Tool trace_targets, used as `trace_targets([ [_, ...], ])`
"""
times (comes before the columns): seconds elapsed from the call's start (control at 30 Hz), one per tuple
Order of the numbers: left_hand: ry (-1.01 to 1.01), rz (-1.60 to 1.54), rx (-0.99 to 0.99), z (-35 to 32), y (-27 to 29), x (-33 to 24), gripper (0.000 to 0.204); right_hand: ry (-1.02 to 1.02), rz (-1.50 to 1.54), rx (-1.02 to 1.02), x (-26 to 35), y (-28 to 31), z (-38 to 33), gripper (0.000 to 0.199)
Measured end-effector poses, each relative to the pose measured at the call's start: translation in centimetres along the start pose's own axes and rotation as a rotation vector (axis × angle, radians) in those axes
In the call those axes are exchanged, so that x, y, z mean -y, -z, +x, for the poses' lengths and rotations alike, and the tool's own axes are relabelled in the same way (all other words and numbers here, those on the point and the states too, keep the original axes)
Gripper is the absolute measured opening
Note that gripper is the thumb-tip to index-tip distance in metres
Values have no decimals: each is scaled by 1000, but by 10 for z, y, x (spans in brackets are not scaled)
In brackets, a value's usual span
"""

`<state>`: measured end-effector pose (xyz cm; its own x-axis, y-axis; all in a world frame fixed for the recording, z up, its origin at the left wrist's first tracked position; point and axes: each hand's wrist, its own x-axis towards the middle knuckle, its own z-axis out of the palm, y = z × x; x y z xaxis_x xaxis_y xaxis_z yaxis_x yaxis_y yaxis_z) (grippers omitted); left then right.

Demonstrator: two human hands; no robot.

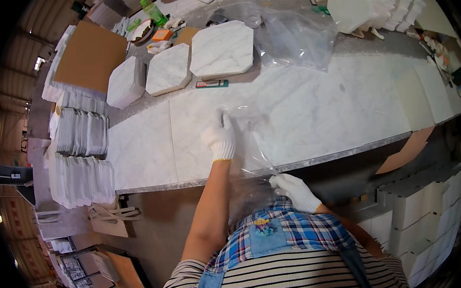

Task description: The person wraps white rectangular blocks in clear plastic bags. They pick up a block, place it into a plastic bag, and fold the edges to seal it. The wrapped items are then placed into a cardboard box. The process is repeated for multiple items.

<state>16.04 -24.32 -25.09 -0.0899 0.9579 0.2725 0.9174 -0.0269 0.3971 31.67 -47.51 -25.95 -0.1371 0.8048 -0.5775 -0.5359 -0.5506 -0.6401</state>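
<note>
A transparent plastic bag (250, 148) stretches from the marble tabletop (325, 104) down over the table's front edge, in front of my body. My left hand (221, 136), in a white knit glove, is closed on its far left side above the tabletop. Lower and to the right, my right hand (295, 193), gloved the same way, pinches the bag's near edge just off the table's front. Past my left hand lies a small green and red flat box (212, 84). Behind that stand stacks of white octagonal marble tiles (223, 50).
Tile stacks (80, 131) and a brown cardboard sheet (91, 57) line the left end. More plastic bags (298, 38) lie behind, near further octagonal tiles (358, 6). A green bottle (153, 12) stands at the back. White boxes (417, 210) are piled below right.
</note>
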Motion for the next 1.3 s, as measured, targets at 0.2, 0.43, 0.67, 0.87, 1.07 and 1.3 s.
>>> trace_targets([
  [0.2,-58,-30,43,15,20,13,18,90,-5,-2,-5,3,4,33],
  [0.43,-237,228,-118,10,35,24,23,113,-49,-179,-12,-39,14,37],
  [0.67,-498,-48,426,-12,59,34,29,173,-206,-255,-8,-59,13,32],
  [0.87,-389,-343,609,11,40,1,36,233,-275,-385,-10,-57,13,15],
  [1.07,-416,-361,726,46,5,-2,32,104,-204,-314,7,-55,1,14],
  [1.3,-378,-738,566,37,-7,8,28,163,-554,-87,20,-49,-7,37],
])
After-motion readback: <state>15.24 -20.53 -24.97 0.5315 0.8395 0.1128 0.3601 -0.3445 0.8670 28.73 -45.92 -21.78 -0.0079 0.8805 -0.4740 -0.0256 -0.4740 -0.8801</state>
